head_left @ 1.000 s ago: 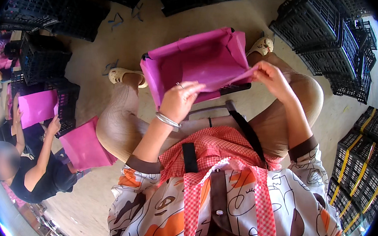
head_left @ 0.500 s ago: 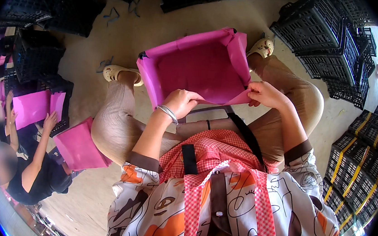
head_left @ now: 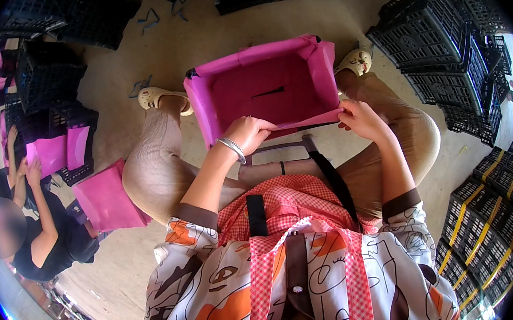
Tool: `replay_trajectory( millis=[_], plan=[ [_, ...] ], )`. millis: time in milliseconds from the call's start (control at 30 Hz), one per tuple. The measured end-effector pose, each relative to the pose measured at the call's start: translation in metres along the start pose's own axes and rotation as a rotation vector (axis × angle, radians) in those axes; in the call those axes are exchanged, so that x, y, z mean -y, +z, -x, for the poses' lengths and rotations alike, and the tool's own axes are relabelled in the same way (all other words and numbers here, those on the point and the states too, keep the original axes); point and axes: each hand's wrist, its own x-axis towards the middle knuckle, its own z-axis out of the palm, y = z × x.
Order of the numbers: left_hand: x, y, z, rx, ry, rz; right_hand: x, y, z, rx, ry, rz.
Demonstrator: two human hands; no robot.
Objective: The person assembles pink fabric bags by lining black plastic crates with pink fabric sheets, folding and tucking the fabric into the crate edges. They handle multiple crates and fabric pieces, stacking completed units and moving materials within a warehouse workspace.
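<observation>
Between my legs stands a dark crate whose black corners (head_left: 192,73) show at the rim. A pink sheet liner (head_left: 259,68) covers its inside and is folded over its walls. My left hand (head_left: 248,136) pinches the liner's near edge towards the left, a silver bangle on the wrist. My right hand (head_left: 362,119) grips the same edge at the near right corner, fingers closed. The edge is stretched between both hands, and a dark strip of crate wall shows below it near the right hand. A narrow dark slit shows on the liner's bottom.
Folded pink sheets (head_left: 111,198) lie by my left knee. A co-worker in dark clothes (head_left: 57,242) handles another pink sheet (head_left: 47,155) over a black crate at the left. Stacked black crates (head_left: 426,34) stand at the far right, yellow-strapped ones (head_left: 489,213) nearer. Blue strap scraps (head_left: 149,20) lie on the floor.
The liner's near edge has been drawn straighter, and my right hand has risen slightly. A dark slit now shows on the liner's bottom. The co-worker's hands have come together on their sheet.
</observation>
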Motion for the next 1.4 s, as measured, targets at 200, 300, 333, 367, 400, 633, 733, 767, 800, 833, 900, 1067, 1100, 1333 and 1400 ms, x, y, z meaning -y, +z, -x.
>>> replay_trajectory(
  millis=[200, 300, 333, 367, 400, 633, 733, 767, 800, 833, 900, 1067, 1100, 1333, 1400],
  plan=[
    [0.0, 0.002, -0.005, -0.029, -0.074, 0.029, -0.004, 0.004, -0.008, -0.136, -0.06, 0.182],
    [-0.002, 0.002, -0.006, -0.053, -0.067, 0.051, -0.001, 0.006, -0.009, -0.194, -0.029, 0.099],
    [-0.001, 0.002, -0.005, -0.073, -0.057, 0.061, 0.001, 0.006, -0.01, -0.2, -0.004, 0.048],
    [-0.001, 0.002, -0.005, -0.094, -0.047, 0.071, 0.002, 0.006, -0.01, -0.205, 0.02, -0.003],
    [-0.002, 0.001, -0.005, -0.136, -0.033, 0.066, -0.001, 0.006, -0.012, -0.242, -0.032, 0.039],
    [-0.023, -0.02, -0.002, -0.664, 0.255, 0.073, 0.026, 0.007, -0.013, -0.541, -0.355, -0.093],
    [-0.035, -0.029, 0.001, -0.887, 0.429, -0.035, 0.043, 0.008, -0.008, -0.696, -0.53, -0.125],
    [-0.036, -0.031, 0.002, -0.929, 0.486, -0.073, 0.048, 0.009, -0.004, -0.744, -0.582, -0.098],
    [-0.038, -0.033, 0.003, -0.97, 0.544, -0.111, 0.048, 0.009, -0.002, -0.758, -0.597, -0.087],
    [-0.041, -0.034, 0.005, -0.953, 0.558, -0.115, 0.046, 0.009, 0.001, -0.771, -0.612, -0.076],
    [-0.046, -0.033, 0.013, -0.918, 0.587, -0.122, 0.041, 0.008, 0.007, -0.773, -0.6, -0.037],
    [-0.046, -0.019, 0.026, -0.757, 0.492, -0.047, 0.027, 0.001, 0.018, -0.628, -0.502, 0.052],
    [-0.044, -0.014, 0.028, -0.709, 0.45, -0.022, 0.028, 0.0, 0.019, -0.564, -0.449, 0.048],
    [0.008, 0.024, 0.008, -0.263, 0.143, -0.093, 0.008, 0.01, 0.009, -0.235, -0.233, 0.394],
    [0.007, 0.025, 0.005, -0.188, 0.085, -0.109, 0.004, 0.011, 0.007, -0.191, -0.195, 0.456]
  ],
)
